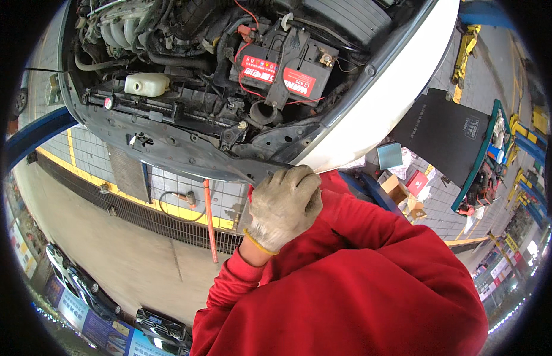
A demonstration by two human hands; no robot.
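Observation:
My left hand (286,204), in a dirty off-white work glove with a yellow cuff, is at the front edge of a white car (371,98). Its fingers are curled in toward the palm beside the black front panel (187,151); whatever they hold, if anything, is hidden. My right arm (371,216), in a red sleeve, reaches forward behind the left hand. The right hand is out of sight below the car's edge. Beyond the hands lies the engine bay, with a black car battery (288,68) with red labels, thin red wires and a whitish plastic reservoir (146,85).
An orange-red rod (210,219) stands out below the car's front, near a hose (175,204) on the tiled floor. At right are opened cardboard boxes (396,188), a dark board (445,136) and a green-edged tool cart (479,157). Blue lift arms (41,137) flank the car.

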